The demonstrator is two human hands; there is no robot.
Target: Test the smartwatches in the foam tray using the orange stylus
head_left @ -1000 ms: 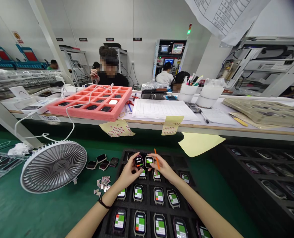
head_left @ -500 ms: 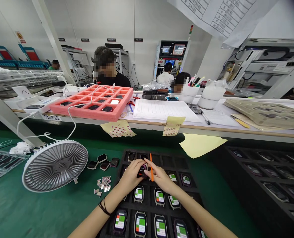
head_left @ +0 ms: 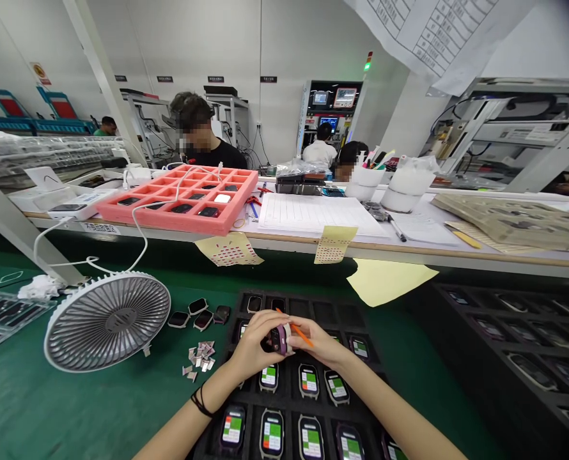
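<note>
My left hand (head_left: 254, 342) is closed around a purple-framed smartwatch (head_left: 279, 339), which is tilted up on its side above the black foam tray (head_left: 287, 404). Pinched in my right hand (head_left: 319, 344) is a thin orange stick (head_left: 302, 335), slanting down to the right. My right fingertips are up against the watch, at a pale part on its edge. The stick's far tip passes behind my fingers, so what it touches is unclear. Below my hands, several watches with lit green-and-white screens, such as one watch (head_left: 308, 381), lie in the tray's compartments.
A white fan (head_left: 107, 322) stands at left, near several loose watches (head_left: 202, 319) and small pinkish pieces (head_left: 199, 359) on the green mat. Another black tray (head_left: 505, 364) is at right. Above runs a shelf with a pink foam tray (head_left: 179, 220) and papers (head_left: 313, 213). A co-worker sits behind it.
The watch has been turned up on its side between my hands, showing its purple edge. The orange stick has swung from nearly upright to a slant. The co-worker's head has shifted left.
</note>
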